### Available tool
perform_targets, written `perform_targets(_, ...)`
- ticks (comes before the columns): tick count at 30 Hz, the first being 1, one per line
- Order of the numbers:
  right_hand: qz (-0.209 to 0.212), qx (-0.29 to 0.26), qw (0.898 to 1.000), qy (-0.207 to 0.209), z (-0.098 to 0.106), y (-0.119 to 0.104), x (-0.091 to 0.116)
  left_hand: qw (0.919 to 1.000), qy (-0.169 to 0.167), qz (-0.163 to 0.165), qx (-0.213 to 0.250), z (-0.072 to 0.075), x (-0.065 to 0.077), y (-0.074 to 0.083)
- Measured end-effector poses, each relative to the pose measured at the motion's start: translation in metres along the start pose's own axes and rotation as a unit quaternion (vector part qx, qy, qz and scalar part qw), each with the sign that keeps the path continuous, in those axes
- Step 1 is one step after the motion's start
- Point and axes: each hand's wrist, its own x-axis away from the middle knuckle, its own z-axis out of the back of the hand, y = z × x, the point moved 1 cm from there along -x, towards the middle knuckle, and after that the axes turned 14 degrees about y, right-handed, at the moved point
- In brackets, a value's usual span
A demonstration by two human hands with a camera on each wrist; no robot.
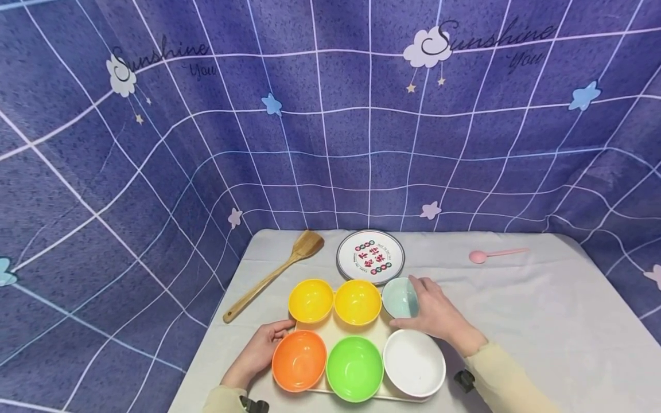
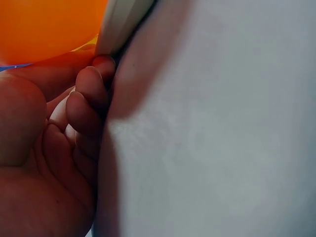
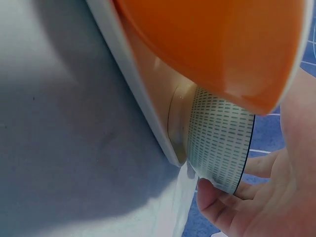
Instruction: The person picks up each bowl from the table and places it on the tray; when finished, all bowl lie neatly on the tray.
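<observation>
My right hand [image 1: 434, 310] grips a small pale blue bowl [image 1: 396, 297] across its rim, thumb on the near side and fingers on the far side. In the right wrist view this bowl [image 3: 222, 138] has a dashed green pattern outside, and its base is at the corner of a cream tray [image 1: 335, 330]. On the other side, my left hand [image 1: 263, 347] holds the tray's left edge beside an orange bowl [image 1: 299, 361]. Its fingers [image 2: 89, 89] curl against the tray edge in the left wrist view. Two yellow bowls [image 1: 311, 301], a green bowl [image 1: 354, 368] and a white-lined bowl [image 1: 414, 362] also stand on the tray.
Behind the bowls lies a white plate [image 1: 370, 256] with red characters. A wooden spatula [image 1: 279, 272] rests at the left, a pink spoon [image 1: 478, 256] at the back right. Blue-purple curtain [image 1: 361, 132] encloses the grey-covered table [image 1: 521, 321] at the back and sides.
</observation>
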Motion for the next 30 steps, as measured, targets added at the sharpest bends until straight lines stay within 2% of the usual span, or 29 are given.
perform_targets(13, 0.003, -0.002, 1.0, 0.002, -0.0032, 0.0022, -0.0012, 0.9998, 0.009, -0.007, -0.013, -0.0007, -0.0031, -0.0023)
perform_targets(18, 0.003, -0.003, 1.0, -0.001, -0.0025, 0.0009, -0.0009, 0.9993, 0.015, -0.007, -0.034, -0.0004, -0.0025, -0.0026)
perform_targets(26, 0.001, -0.003, 1.0, -0.004, -0.0029, 0.001, -0.0006, 0.9989, 0.014, -0.003, -0.046, 0.0, -0.0039, -0.0044)
perform_targets(30, 0.006, -0.002, 1.0, -0.002, -0.0035, 0.0028, -0.0005, 0.9988, 0.012, -0.011, -0.047, 0.0007, -0.0054, -0.0036)
